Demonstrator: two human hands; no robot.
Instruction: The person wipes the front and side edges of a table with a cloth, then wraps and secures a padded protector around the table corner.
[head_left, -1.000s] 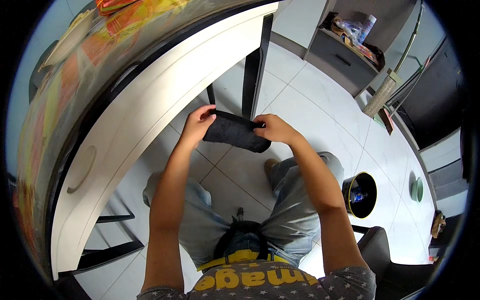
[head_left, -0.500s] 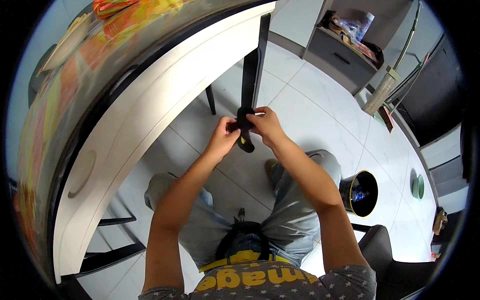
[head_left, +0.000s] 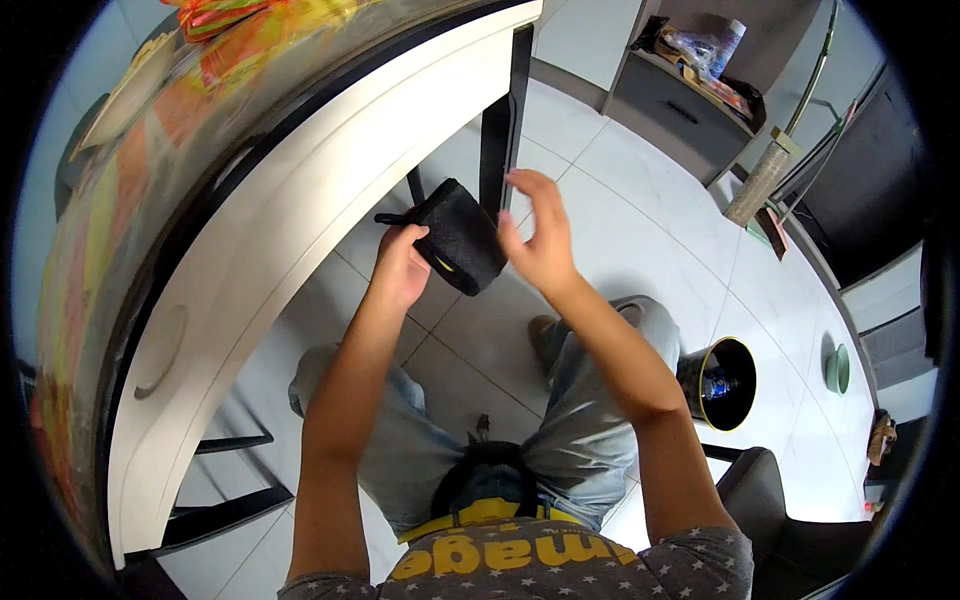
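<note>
My left hand (head_left: 403,262) grips the lower left side of a black pouch (head_left: 462,238), thumb on top of it. The pouch looks soft and boxy, carries a small yellow mark near its lower edge, and has a short loop sticking out on its left. Just right of the pouch is my right hand (head_left: 540,235), with thumb and fingers apart and nothing between them. Whether the pouch holds anything is hidden.
A white-sided table (head_left: 330,190) with a plastic-covered top curves along my left. To my right stand a black bin (head_left: 740,385) with a yellow rim and a dark chair (head_left: 770,510). A grey drawer cabinet (head_left: 680,115) and a green bowl (head_left: 838,370) are farther off.
Both hands were together on the narrow, bunched black item. Now the left hand has moved up and left with it, its broad side shows, and the right hand has let go.
</note>
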